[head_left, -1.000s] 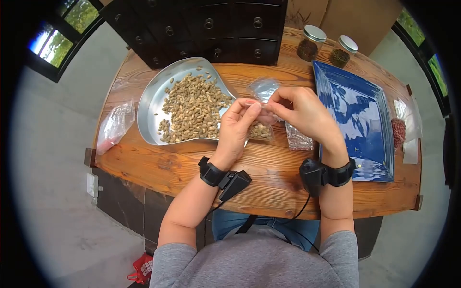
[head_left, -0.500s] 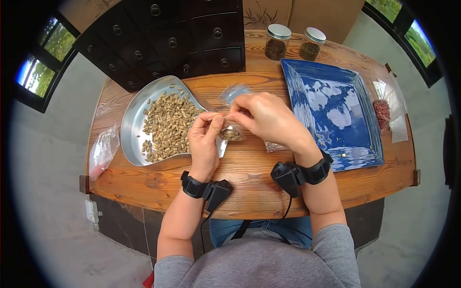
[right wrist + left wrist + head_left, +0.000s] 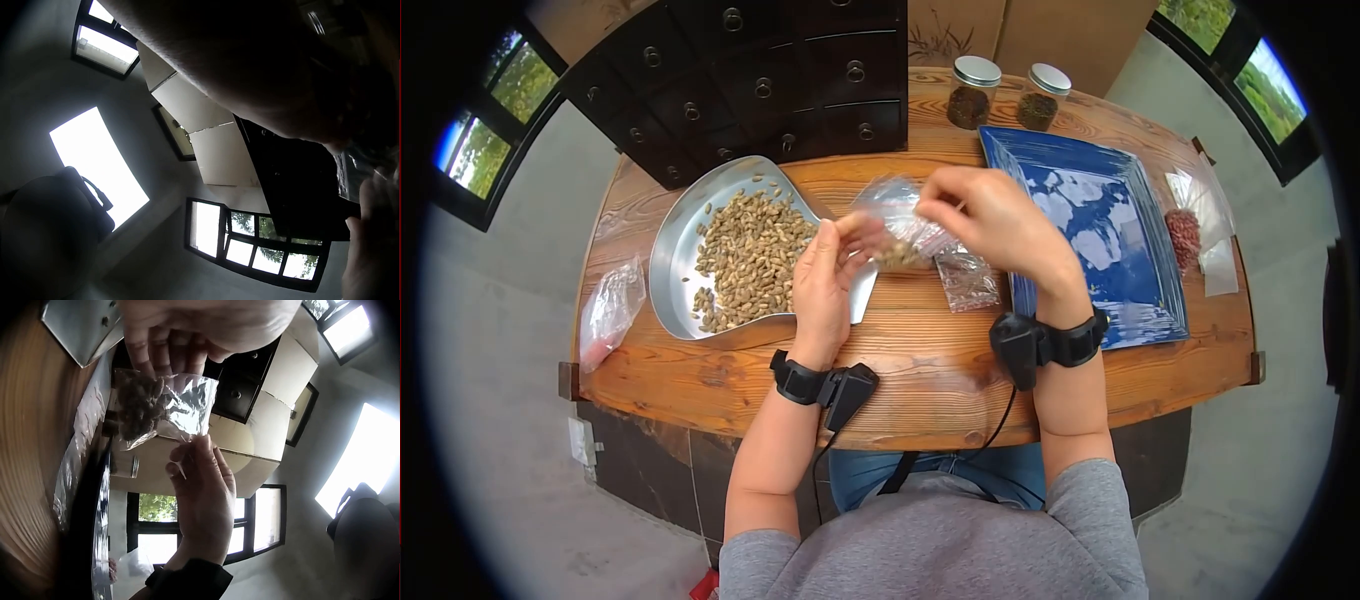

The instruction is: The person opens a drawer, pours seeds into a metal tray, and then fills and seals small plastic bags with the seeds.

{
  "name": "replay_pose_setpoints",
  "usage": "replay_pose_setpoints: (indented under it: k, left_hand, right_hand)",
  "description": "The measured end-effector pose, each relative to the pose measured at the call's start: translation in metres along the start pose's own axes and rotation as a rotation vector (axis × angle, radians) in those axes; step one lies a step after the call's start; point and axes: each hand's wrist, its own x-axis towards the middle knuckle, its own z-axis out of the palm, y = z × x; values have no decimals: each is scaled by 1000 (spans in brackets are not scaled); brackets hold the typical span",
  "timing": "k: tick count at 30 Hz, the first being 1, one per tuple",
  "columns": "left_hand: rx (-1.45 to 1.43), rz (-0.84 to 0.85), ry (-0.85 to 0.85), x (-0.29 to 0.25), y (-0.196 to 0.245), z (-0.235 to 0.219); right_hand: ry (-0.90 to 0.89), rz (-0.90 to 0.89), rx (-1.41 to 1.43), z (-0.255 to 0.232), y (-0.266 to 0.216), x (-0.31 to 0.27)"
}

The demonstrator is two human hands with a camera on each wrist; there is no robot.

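A small clear zip bag (image 3: 897, 254) holds brown oval pods at its lower end. My right hand (image 3: 1005, 225) pinches the bag's zip edge between thumb and fingertips, plainest in the left wrist view. On the other side, my left hand (image 3: 824, 290) has its fingers straight and blurred against the pod-filled part, its thumb raised. The left wrist view has the bag (image 3: 184, 409) stretched sideways between left hand (image 3: 209, 328) and right hand (image 3: 203, 494). Left of the hands, a metal scoop tray (image 3: 672, 270) bears a heap of the same pods (image 3: 755, 265). Shadow hides most of the bag in the right wrist view.
Two flat clear bags lie beyond and below the hands, one nearer the front (image 3: 970, 287). A blue square plate (image 3: 1135, 310) stands right, with a bag of red beans (image 3: 1183, 238) past it. Two lidded jars (image 3: 973, 95) and a dark drawer cabinet (image 3: 800, 110) line the back.
Half a second ago both hands pinched the bag's top close together. My left fingers have since straightened along the bag, and my right hand has moved slightly right with its zip edge.
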Motion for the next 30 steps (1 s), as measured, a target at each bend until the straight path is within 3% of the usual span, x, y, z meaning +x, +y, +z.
replay_pose_setpoints:
  k: [3, 4, 6, 14, 21, 24, 30]
  left_hand:
    - [3, -29, 26, 1, 3, 3]
    - [15, -40, 32, 1, 2, 3]
    - [14, -55, 43, -1, 0, 3]
    - [78, -246, -193, -8, -6, 10]
    - [180, -422, -377, -12, -11, 13]
    - [178, -428, -363, -11, -12, 12]
    - [163, -445, -365, -9, -10, 9]
  right_hand:
    - [88, 198, 148, -24, 5, -9]
    - [165, 135, 149, -29, 18, -13]
    - [209, 255, 246, -43, 23, -20]
    - [295, 416, 280, -80, 54, -45]
    - [143, 385, 293, -56, 56, -19]
    - [70, 396, 312, -42, 69, 0]
    - [221, 361, 78, -33, 85, 7]
